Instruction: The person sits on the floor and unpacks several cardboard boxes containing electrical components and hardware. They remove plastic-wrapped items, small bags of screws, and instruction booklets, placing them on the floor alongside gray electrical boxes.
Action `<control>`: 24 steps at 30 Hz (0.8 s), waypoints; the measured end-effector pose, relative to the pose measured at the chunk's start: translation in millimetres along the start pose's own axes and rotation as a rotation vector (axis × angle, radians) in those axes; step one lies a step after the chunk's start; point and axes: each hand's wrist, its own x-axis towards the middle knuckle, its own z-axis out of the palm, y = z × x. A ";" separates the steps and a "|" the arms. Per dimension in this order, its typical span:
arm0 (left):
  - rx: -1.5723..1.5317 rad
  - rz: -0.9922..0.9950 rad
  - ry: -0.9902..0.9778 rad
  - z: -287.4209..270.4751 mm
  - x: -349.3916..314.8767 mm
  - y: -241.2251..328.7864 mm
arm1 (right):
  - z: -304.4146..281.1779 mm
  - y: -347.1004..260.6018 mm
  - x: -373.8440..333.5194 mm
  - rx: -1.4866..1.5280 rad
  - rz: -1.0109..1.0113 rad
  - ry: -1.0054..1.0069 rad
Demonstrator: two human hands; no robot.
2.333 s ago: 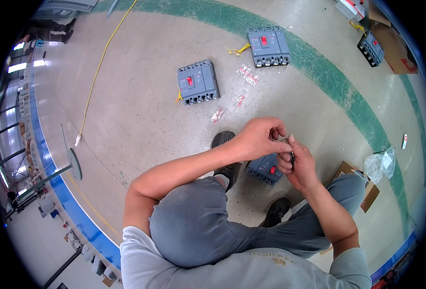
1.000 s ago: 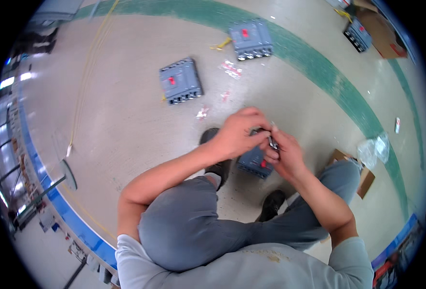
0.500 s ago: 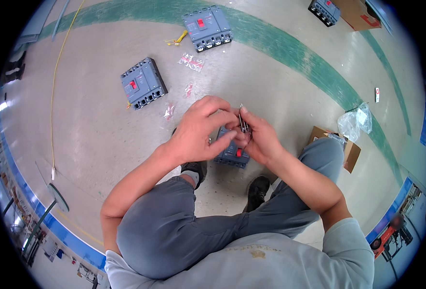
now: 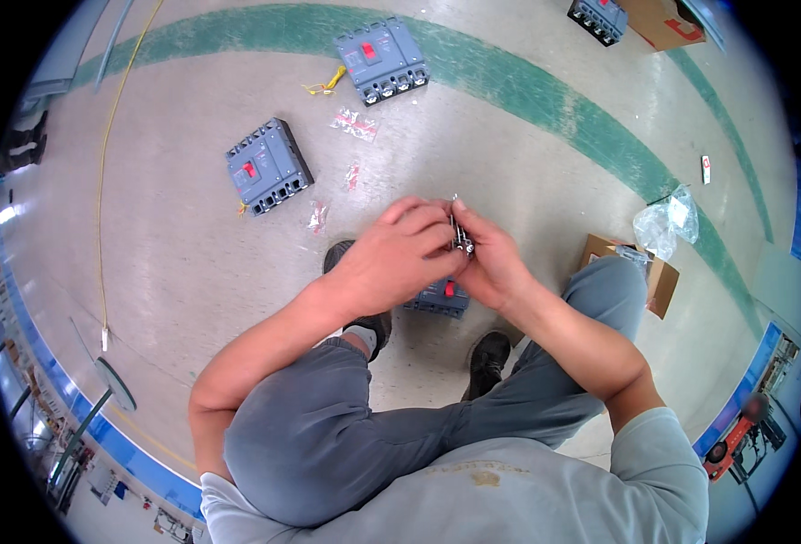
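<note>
My right hand (image 4: 489, 257) is closed round several long metal screws (image 4: 460, 238), whose shiny shanks and heads show between thumb and fingers. Against it from the left presses my left hand (image 4: 394, 256), its fingers curled in over the screws. Its fingertips are hidden, so I cannot make out what they pinch. Below both hands, between my feet, a grey-blue moulded-case circuit breaker (image 4: 435, 299) with a red toggle lies on the floor, largely covered by the hands.
More breakers lie ahead: one at left (image 4: 269, 166), one farther off (image 4: 382, 61) beside a yellow wire bundle (image 4: 326, 82), another far right (image 4: 598, 20). Small plastic packets (image 4: 354, 124) are scattered nearby. An open cardboard box (image 4: 661, 288) and a clear plastic bag (image 4: 665, 227) sit right.
My left hand has moved right and its spread fingers have closed in against the right hand. The right hand keeps its hold on the screws.
</note>
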 end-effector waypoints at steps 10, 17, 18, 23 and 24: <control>-0.029 0.050 0.063 -6.3 -5.4 3.0 | -4.5 4.9 -2.2 0.037 0.027 -0.085; -0.342 -0.770 0.536 -25.8 -68.9 -56.4 | 1.2 -11.0 -10.8 -0.050 -0.039 0.025; -0.362 -0.899 0.599 -17.7 -96.6 -80.4 | 0.1 -12.2 -12.3 -0.049 -0.040 0.017; -0.182 -1.182 0.659 11.4 -177.5 -134.9 | -8.2 -10.3 -14.0 -0.061 -0.035 0.014; -0.178 -1.187 0.628 16.0 -183.4 -139.5 | -9.3 -8.5 -14.3 -0.054 -0.027 0.017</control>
